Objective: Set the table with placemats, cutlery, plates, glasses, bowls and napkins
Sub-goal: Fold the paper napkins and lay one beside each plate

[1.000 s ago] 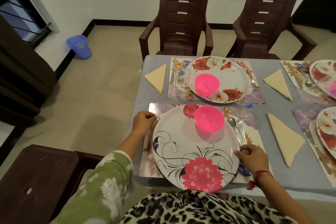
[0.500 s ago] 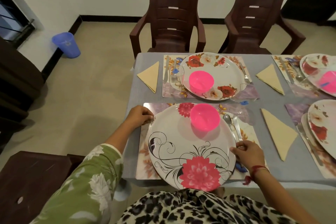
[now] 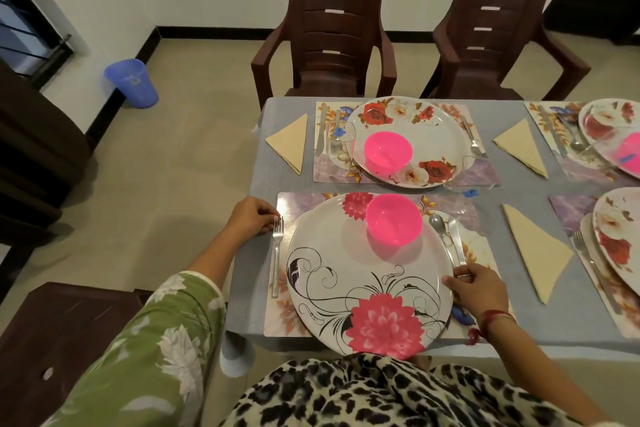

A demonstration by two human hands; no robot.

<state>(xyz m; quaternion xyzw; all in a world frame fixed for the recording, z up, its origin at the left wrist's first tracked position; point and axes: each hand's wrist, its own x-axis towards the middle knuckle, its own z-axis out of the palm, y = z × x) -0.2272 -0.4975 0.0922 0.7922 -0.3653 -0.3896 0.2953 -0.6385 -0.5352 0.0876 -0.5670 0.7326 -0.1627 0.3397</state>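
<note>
Pinching the tines of the fork (image 3: pixel 276 260), the left hand (image 3: pixel 254 220) sits at the far left corner of the floral placemat (image 3: pixel 304 199), fingers curled, and the fork's handle runs back toward the person along the mat's left edge. Over on the other side, the right hand (image 3: pixel 479 288) has its fingers curled on the near end of the knife (image 3: pixel 456 239), right against the plate's rim, with the spoon (image 3: pixel 441 232) lying just beside the knife on its inner side. Between the two hands lies the big white plate (image 3: pixel 329 253) with the pink flower, its near edge hanging over the desk (image 3: pixel 246 270), and a pink bowl (image 3: pixel 393 224) stands on its far part, ahead of the right hand. Out past the right hand, a folded yellow napkin (image 3: pixel 535 250) lies on the grey cloth. Beyond both hands, a second place (image 3: pixel 408 121) is laid with plate, pink bowl, glass and napkin, facing two brown chairs (image 3: pixel 336 31).
</note>
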